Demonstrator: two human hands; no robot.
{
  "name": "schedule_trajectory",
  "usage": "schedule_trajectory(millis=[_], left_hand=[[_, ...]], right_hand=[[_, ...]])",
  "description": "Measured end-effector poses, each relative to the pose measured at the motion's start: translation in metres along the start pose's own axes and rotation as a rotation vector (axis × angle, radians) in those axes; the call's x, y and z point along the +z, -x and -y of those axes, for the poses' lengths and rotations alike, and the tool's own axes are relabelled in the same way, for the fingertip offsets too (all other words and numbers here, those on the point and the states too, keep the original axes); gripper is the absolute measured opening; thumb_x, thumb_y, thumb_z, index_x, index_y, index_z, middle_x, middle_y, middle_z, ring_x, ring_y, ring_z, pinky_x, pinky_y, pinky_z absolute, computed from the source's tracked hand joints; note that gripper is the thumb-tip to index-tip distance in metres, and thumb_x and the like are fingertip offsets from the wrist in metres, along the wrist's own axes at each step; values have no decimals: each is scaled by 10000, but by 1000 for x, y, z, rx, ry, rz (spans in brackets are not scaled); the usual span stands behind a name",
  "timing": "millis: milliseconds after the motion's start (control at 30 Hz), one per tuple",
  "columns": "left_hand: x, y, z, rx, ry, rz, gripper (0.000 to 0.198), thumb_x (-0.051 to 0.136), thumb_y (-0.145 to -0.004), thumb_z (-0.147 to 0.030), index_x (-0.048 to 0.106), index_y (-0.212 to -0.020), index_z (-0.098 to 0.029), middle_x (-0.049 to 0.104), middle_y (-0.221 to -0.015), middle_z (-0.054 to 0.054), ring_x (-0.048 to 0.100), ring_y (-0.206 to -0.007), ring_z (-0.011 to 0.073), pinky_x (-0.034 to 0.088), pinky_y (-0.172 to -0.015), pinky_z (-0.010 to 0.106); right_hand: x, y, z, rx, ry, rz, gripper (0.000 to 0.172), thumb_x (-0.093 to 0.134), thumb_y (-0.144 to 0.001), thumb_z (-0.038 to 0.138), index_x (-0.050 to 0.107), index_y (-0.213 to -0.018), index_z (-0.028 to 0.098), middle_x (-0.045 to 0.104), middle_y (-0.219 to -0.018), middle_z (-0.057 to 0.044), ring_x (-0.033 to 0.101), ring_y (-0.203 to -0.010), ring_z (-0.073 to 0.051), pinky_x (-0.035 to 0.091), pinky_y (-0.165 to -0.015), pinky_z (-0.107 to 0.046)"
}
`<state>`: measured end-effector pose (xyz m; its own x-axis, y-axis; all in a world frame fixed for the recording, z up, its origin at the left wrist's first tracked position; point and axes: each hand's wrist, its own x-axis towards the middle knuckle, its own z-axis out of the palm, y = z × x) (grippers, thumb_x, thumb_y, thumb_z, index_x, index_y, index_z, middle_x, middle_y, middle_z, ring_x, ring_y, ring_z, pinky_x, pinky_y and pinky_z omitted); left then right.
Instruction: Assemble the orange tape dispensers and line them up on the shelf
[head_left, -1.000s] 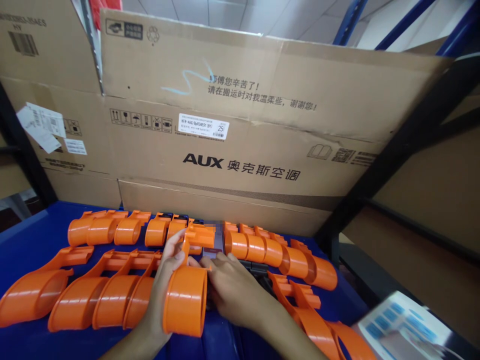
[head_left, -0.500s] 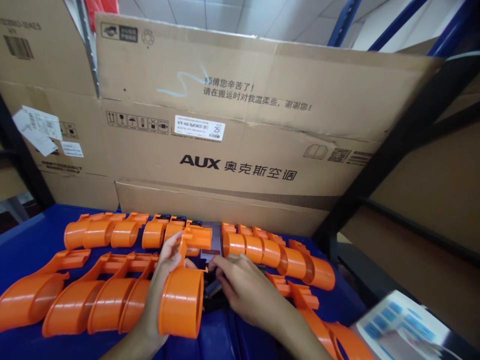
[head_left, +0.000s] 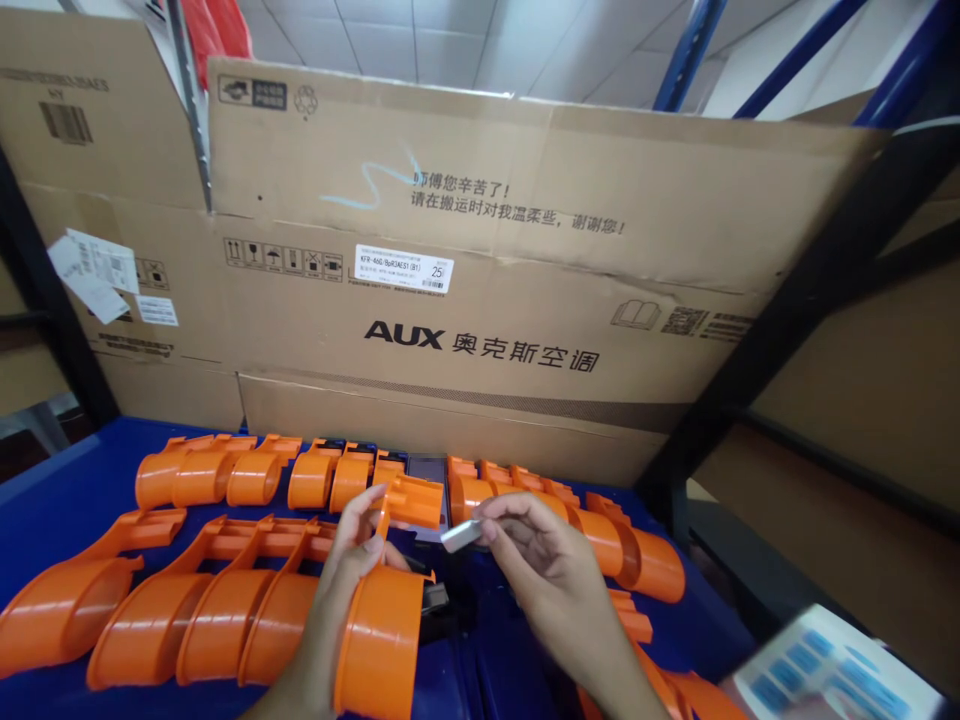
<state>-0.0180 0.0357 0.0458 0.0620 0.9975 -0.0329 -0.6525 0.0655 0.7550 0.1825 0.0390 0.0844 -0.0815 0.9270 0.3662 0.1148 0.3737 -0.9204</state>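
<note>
Head view: carton [head_left: 487, 415] at back reads "AUX 奥克斯空调"; white label [head_left: 403, 269] on it, "KFR-46G/BpR3AES1 (B1)" and "25". Finest print illegible. Blue tabletop [head_left: 64, 485] runs back to the carton's foot; orange rows [head_left: 229, 620] flank both hands, a narrow gap between the hands. Orange piece [head_left: 379, 640]: glossy, broad ring below, slim neck, block on top; held roughly upright over the tabletop. Left hand [head_left: 341, 580]: fingers pinching its neck. Right hand [head_left: 544, 565]: fingers pinching flat silver piece [head_left: 460, 537], near the block; contact cannot be told.
</note>
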Motion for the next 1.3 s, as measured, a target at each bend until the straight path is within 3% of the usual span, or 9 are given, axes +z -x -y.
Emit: schedule_trajectory(millis=[133,267,333,467,633,833,1000,1300], left_hand=[[-12,-7,6,45,-117,87,599,710,-815,-385,468,-1343,-237,698,-618,-1,628,-467,176,452,-470,249],[-27,-20,12,81,-152,146,696,793,-721,-384,518,-1338,-217,753,-827,42,689,-530,183,489,-532,272],[-33,-26,16,58,-165,194,758,809,-702,-384,517,-1379,-211,762,-936,74,707,-549,191,502,-564,289],[-34,-28,26,96,-166,236,768,827,-687,-410,553,-1384,-241,739,-1027,88,703,-558,186,514,-568,301],[-26,-21,33,179,-163,230,709,808,-711,-401,581,-1370,-268,715,-1032,80,686,-552,168,519,-566,300],[-25,-18,32,147,-132,192,708,829,-675,-405,604,-1332,-267,710,-1046,82,695,-579,180,535,-568,303],[-24,-19,34,123,-101,145,680,834,-666,-434,630,-1299,-293,727,-1097,83,710,-631,194,545,-588,299],[-24,-20,35,149,-120,176,667,841,-673,-448,638,-1285,-276,726,-1066,78,685,-586,170,549,-584,297]], right_hand=[[4,1,-3,-26,-120,-93,134,704,-916,301,630,-1012,244,684,-888,-12,682,-826,-161,561,-772,-276],[6,0,-6,-25,-204,-204,413,756,-869,312,597,-1248,280,687,-1076,-49,678,-857,-161,580,-759,-281],[5,0,-5,-22,-228,-251,471,796,-826,328,612,-1255,265,693,-1082,-63,687,-898,-187,595,-781,-305],[1,-2,-3,-16,-242,-308,446,849,-767,345,661,-1155,229,710,-942,-50,695,-833,-194,610,-761,-324],[0,-3,-6,-6,-248,-382,410,877,-737,324,658,-1070,228,705,-944,-33,681,-859,-176,581,-796,-288],[5,0,-11,-42,-251,-278,260,799,-838,300,617,-1014,244,691,-828,7,669,-767,-135,526,-704,-209],[8,2,-10,-51,-175,-288,247,770,-859,316,617,-1040,249,711,-932,-18,677,-792,-135,539,-721,-210],[8,4,-6,-23,-116,-314,273,756,-857,352,623,-1072,249,732,-1017,-56,733,-853,-183,586,-799,-277]])
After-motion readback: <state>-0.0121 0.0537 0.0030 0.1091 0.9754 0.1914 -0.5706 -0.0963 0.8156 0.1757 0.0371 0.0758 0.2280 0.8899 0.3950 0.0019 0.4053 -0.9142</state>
